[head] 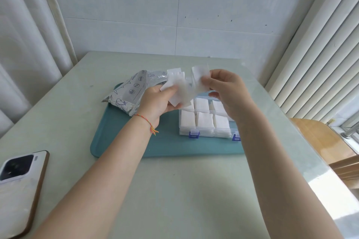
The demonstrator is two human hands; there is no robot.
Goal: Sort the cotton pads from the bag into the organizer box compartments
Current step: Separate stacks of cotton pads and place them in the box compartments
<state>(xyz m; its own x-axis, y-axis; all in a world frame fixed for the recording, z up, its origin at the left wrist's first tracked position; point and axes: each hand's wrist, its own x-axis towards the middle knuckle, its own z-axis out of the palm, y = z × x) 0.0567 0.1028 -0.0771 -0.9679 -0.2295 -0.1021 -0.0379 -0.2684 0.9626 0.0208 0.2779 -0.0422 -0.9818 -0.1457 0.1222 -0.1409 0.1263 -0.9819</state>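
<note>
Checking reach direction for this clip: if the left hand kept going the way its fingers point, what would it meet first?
Probably the right hand: the left hand points right, across the pads both hold above the box. Depth is unclear.

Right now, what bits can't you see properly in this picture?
- Head view: the organizer box far compartments, hidden behind both hands and the held cotton pads.
- Its right end, covered by the right hand and forearm.
- Bag print, too small to read.
- Phone, cut off by the left edge.

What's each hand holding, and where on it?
Left hand pinches a fanned bunch of pads by its lower edge. Right hand pinches more pads at their right side, above the box.
</note>
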